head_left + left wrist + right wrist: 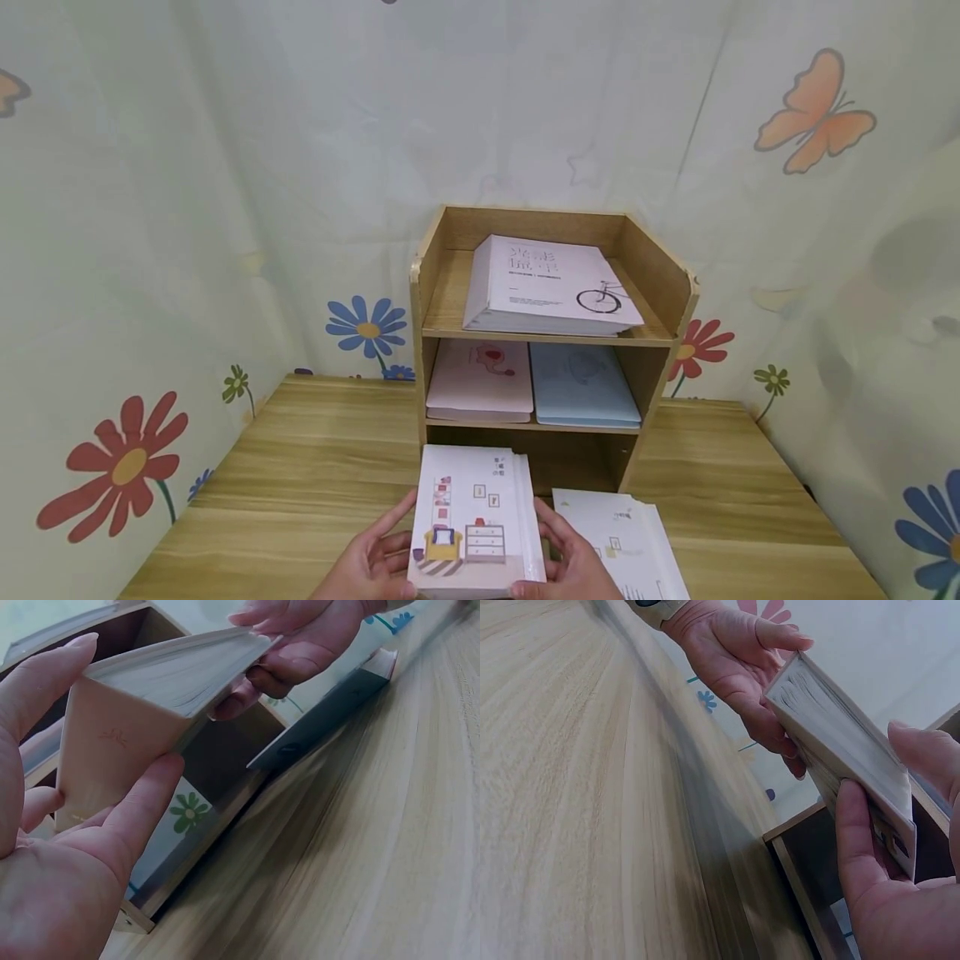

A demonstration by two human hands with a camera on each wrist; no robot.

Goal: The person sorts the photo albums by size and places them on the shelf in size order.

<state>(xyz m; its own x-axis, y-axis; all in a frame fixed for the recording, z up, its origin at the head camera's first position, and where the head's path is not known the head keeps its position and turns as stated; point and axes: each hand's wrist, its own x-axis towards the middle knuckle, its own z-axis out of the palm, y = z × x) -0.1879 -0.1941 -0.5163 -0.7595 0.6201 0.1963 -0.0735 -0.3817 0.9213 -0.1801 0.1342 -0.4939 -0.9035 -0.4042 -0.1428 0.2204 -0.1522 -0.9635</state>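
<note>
Between my two hands I hold a thick white book with a drawn yellow armchair and drawers on its cover. My left hand grips its left side, thumb at the near corner and fingers underneath. The right hand grips the opposite side in the same way. Both wrist views show the book raised off the table, with its page edges facing up and a pale spine against the left fingers. A second white book lies on the table just right of my right hand.
A wooden three-level shelf stands behind the held book. On top lies a thick book with a bicycle cover. The middle level holds a pink book and a blue book. A flowered curtain hangs behind the wooden table.
</note>
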